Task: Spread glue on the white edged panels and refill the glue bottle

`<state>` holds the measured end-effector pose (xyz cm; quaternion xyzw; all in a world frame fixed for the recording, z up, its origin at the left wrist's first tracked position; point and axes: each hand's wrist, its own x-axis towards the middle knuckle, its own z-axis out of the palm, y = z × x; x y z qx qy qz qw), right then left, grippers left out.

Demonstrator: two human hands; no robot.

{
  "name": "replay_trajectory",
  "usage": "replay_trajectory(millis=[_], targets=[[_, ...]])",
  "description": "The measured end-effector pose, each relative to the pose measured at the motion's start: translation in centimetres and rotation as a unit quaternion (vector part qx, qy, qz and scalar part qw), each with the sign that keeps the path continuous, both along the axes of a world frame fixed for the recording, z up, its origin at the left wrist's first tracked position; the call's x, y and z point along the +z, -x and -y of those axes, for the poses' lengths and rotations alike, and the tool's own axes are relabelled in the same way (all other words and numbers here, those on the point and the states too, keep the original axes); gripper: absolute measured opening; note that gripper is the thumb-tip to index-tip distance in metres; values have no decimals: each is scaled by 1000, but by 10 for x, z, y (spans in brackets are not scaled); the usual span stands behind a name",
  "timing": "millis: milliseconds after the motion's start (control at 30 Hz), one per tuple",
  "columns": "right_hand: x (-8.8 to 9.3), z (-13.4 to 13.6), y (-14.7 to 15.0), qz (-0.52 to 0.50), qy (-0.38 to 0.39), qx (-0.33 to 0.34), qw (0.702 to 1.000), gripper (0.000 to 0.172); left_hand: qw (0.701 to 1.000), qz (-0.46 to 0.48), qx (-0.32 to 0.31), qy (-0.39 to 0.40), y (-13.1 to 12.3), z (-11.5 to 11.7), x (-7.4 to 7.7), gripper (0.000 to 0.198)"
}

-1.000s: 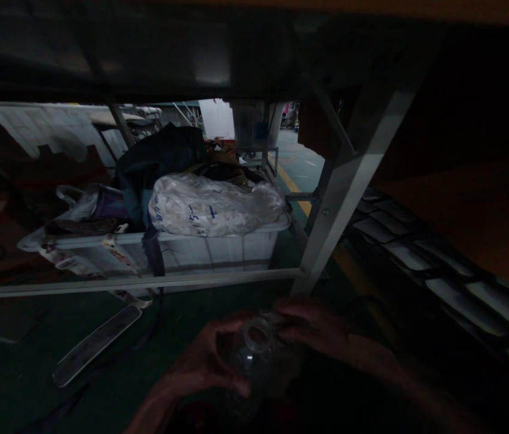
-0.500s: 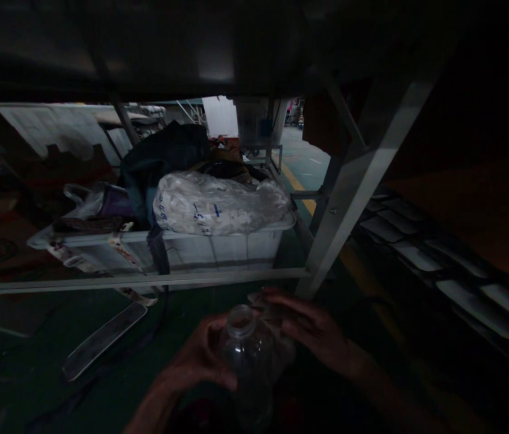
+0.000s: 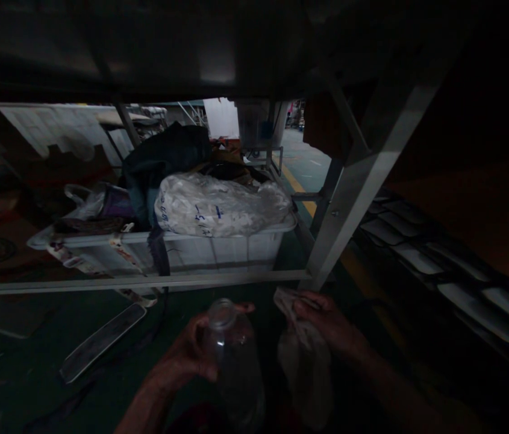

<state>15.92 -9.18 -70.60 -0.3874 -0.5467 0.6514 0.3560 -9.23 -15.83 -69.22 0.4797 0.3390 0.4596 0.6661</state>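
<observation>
At the bottom centre, my left hand (image 3: 191,349) is wrapped round a clear bottle (image 3: 236,367). The bottle's mouth points up and shows no cap. To its right, my right hand (image 3: 324,316) is closed on the top of a pale, limp cloth (image 3: 306,367), which hangs down below the fingers. A gap separates the cloth from the bottle. The lower parts of both things fade into the dark.
A white bin (image 3: 218,253) behind a metal crossbar (image 3: 123,282) holds a stuffed plastic bag (image 3: 222,205) and dark fabric (image 3: 164,157). A slanted table leg (image 3: 358,193) stands right. A flat oblong object (image 3: 103,343) lies on the green floor.
My right hand has drawn the cloth away from the bottle to the right, and the cloth now hangs down. My left hand and the bottle have shifted slightly left.
</observation>
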Motion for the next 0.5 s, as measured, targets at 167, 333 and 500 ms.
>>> replay_trajectory(millis=[167, 333, 500], targets=[[16, -4, -12, 57, -106, -63, 991, 28, 989, -142, 33, 1, -3, -7, 5, 71], [29, 9, -4, 152, -315, -87, 933, 20, 973, -223, 31, -43, -21, -7, 1, 71], [25, 20, 1, 215, -421, -71, 878, 25, 962, -266, 47, -51, -27, -6, -9, 71]])
